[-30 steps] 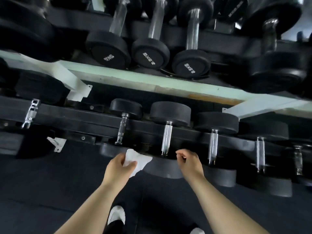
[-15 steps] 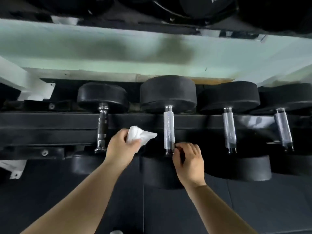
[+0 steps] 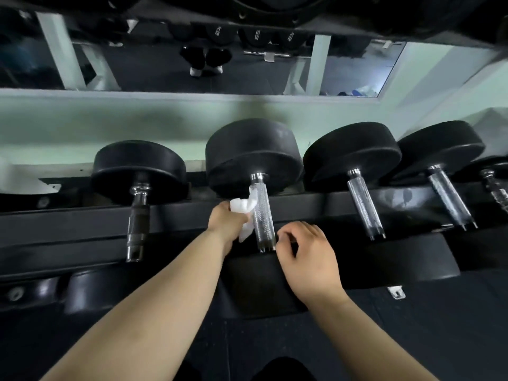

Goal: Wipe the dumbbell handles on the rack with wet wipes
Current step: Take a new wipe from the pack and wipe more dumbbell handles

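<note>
Your left hand (image 3: 226, 221) grips the bunched wipe (image 3: 243, 206) and presses it on the left side of the middle handle (image 3: 262, 215), which lies across the rack (image 3: 82, 229). Your right hand (image 3: 308, 257) curls at the handle's near end; I cannot tell whether it pinches it. The wiping looks to be just starting, so next wrap the wipe round and slide it along. Half a second ago the wipe was clear of the handle.

The left hand (image 3: 226, 222) holds the wet wipe (image 3: 244, 209), but its fingertips are hidden. The wipe covers part of the middle handle (image 3: 262, 215). The right hand (image 3: 308, 259) curls at the handle's near end. It is not clear if it holds it. Both arms hide much of the near weight (image 3: 255, 284). The last dumbbell (image 3: 494, 185) on the right is cut off.
</note>
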A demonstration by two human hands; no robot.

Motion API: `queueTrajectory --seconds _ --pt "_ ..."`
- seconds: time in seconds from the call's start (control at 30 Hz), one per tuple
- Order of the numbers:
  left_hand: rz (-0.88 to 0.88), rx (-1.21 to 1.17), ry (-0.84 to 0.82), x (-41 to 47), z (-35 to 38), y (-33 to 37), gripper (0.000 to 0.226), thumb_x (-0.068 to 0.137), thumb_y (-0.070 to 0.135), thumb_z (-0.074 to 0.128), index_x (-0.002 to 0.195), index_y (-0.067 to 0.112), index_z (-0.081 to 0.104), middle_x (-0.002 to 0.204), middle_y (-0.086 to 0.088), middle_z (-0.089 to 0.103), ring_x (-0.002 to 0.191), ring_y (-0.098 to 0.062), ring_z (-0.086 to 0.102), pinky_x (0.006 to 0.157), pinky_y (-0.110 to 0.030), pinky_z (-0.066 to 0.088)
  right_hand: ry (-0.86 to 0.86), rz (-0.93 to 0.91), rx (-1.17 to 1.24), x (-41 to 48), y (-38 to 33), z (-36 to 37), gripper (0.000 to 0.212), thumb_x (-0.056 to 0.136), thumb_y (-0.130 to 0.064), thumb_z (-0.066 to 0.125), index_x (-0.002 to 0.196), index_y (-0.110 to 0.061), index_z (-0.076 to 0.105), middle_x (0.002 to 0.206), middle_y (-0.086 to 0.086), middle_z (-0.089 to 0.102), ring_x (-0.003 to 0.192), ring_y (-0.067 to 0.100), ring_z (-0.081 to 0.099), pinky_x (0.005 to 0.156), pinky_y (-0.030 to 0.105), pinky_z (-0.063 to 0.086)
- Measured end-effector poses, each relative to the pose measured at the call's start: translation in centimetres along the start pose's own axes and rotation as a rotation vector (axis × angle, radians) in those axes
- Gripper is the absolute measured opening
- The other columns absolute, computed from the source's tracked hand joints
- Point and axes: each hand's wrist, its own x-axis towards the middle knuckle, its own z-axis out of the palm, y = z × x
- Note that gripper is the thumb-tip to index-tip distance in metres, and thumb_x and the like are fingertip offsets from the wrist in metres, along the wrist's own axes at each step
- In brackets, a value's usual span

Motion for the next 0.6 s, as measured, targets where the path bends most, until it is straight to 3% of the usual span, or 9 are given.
queueTrajectory --seconds 0.1,0.17,0.2,0.3,0.4,0.5,0.6 --pt "-0.01 0.211 -0.179 -0.8 -0.6 -0.3 0.012 0.086 0.001 0.052 0.08 0.008 0.061 0.06 -0.002 0.057 0.058 -0.015 0.054 0.052 -0.017 0.042 0.051 -0.034 -0.06 -0.1 -0.3 0.2 0.031 0.084 -0.024 0.039 0.072 -0.006 0.061 0.074 0.004 0.064 0.076 0.021 0.053 0.063 0.022 0.037" --pt "-0.002 0.315 -0.323 -1.4 -1.0 -0.4 0.03 0.081 -0.01 0.046 0.059 0.009 0.056 0.045 0.002 0.051 0.044 -0.01 0.044 0.043 -0.012 0.034 0.033 -0.03 -0.06 -0.1 -0.3 0.2 0.027 0.086 -0.02 0.042 0.074 -0.006 0.062 0.077 0.004 0.064 0.08 0.02 0.052 0.065 0.023 0.036" --pt "0.006 0.318 -0.329 -1.5 -1.1 -0.3 0.033 0.081 -0.012 0.045 0.058 0.01 0.054 0.047 0.0 0.05 0.047 -0.011 0.044 0.045 -0.014 0.035 0.022 -0.033 -0.044 -0.2 -0.2 0.2 0.024 0.087 -0.018 0.045 0.077 -0.005 0.062 0.079 0.004 0.064 0.082 0.018 0.051 0.066 0.022 0.034" --pt "-0.045 0.054 -0.089 0.1 -0.1 0.8 0.029 0.088 -0.009 0.042 0.065 0.009 0.049 0.06 -0.006 0.054 0.064 -0.019 0.053 0.059 -0.022 0.043 0.045 -0.055 -0.003 -0.1 0.2 0.2 0.024 0.086 -0.02 0.046 0.075 -0.006 0.062 0.076 0.002 0.064 0.077 0.015 0.049 0.063 0.02 0.033" --pt "-0.002 -0.061 0.008 0.9 0.5 1.9 0.032 0.092 0.004 0.037 0.062 0.009 0.044 0.031 0.001 0.045 0.035 -0.01 0.047 0.038 -0.016 0.033 0.053 -0.064 0.023 0.1 0.4 0.5 0.032 0.079 -0.03 0.039 0.069 -0.008 0.06 0.068 0.0 0.062 0.07 0.014 0.049 0.056 0.018 0.032" --pt "-0.03 -0.134 -0.138 -0.5 0.4 1.8 0.026 0.092 -0.001 0.033 0.073 0.007 0.049 0.06 -0.009 0.051 0.053 -0.018 0.051 0.052 -0.024 0.039 0.027 -0.029 0.039 0.1 0.5 0.3 0.023 0.078 -0.021 0.045 0.07 -0.007 0.061 0.07 0.0 0.062 0.073 0.012 0.048 0.057 0.014 0.034" --pt "-0.065 0.106 -0.261 -1.9 -0.7 0.6 0.024 0.094 0.0 0.036 0.083 0.013 0.053 0.074 -0.005 0.055 0.066 -0.015 0.054 0.057 -0.024 0.047 0.021 -0.031 0.05 0.1 0.4 0.4 0.016 0.08 -0.013 0.051 0.07 -0.006 0.061 0.07 0.002 0.063 0.073 0.013 0.047 0.061 0.018 0.031"
